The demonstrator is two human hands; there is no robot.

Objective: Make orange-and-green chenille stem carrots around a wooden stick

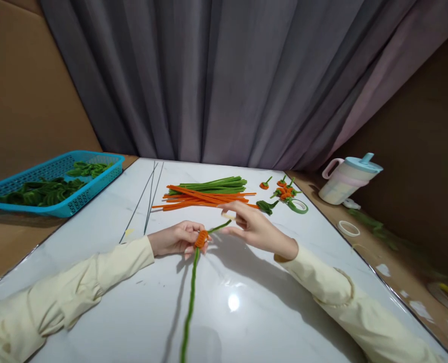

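My left hand [180, 238] pinches a small coiled bundle of orange pipe cleaner [201, 239] above the white tabletop. A green pipe cleaner [191, 302] passes through it, its long end hanging toward me and its short end pointing up to the right. Beside that short end is my right hand [252, 227], thumb and fingers apart, with nothing visibly gripped. Farther back lie loose orange pipe cleaners [193, 198] and a bundle of green pipe cleaners [216, 185]. Dark green leaf shapes [267, 206] rest just beyond my right hand.
Small orange pieces with green stems [285, 191] lie near a roll of green tape [297, 205]. A blue basket [67, 204] at left holds green leaf pieces. Thin dark wires [150, 201] lie left of centre. A tumbler [346, 179] and a white ring [348, 228] are at right.
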